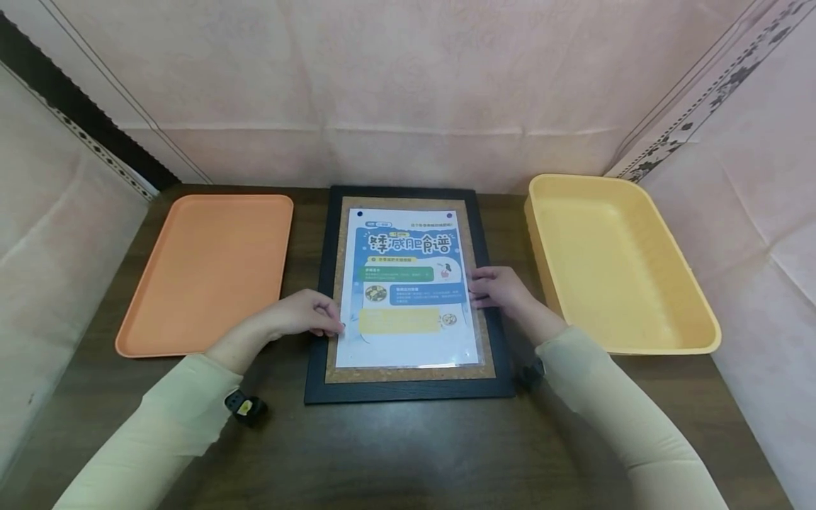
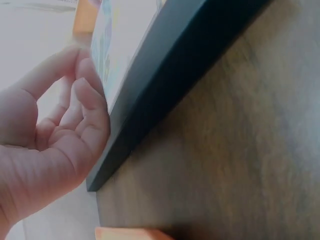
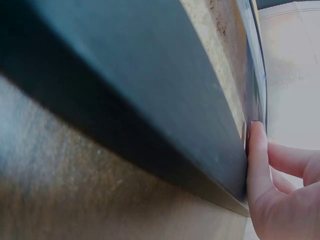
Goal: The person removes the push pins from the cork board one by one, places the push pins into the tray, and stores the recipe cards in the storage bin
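Note:
A printed poster (image 1: 408, 347) with blue, green and yellow blocks lies on a cork board (image 1: 408, 375) inside a black frame (image 1: 408, 391). A dark pushpin (image 1: 360, 213) sits at its top left corner, a purple pushpin (image 1: 449, 215) at its top right. My left hand (image 1: 304, 313) pinches the poster's left edge low down, thumb and forefinger together; in the left wrist view the other fingers (image 2: 82, 125) curl beside the frame. At the right edge, my right hand (image 1: 500, 289) touches the sheet with extended fingers, which reach over the frame in the right wrist view.
An orange tray (image 1: 217, 269) lies left of the board on the dark wooden table (image 1: 395, 453). To the right stands a deeper yellow tray (image 1: 618, 269). Pale cloth (image 1: 408, 85) hangs behind the table and along both sides.

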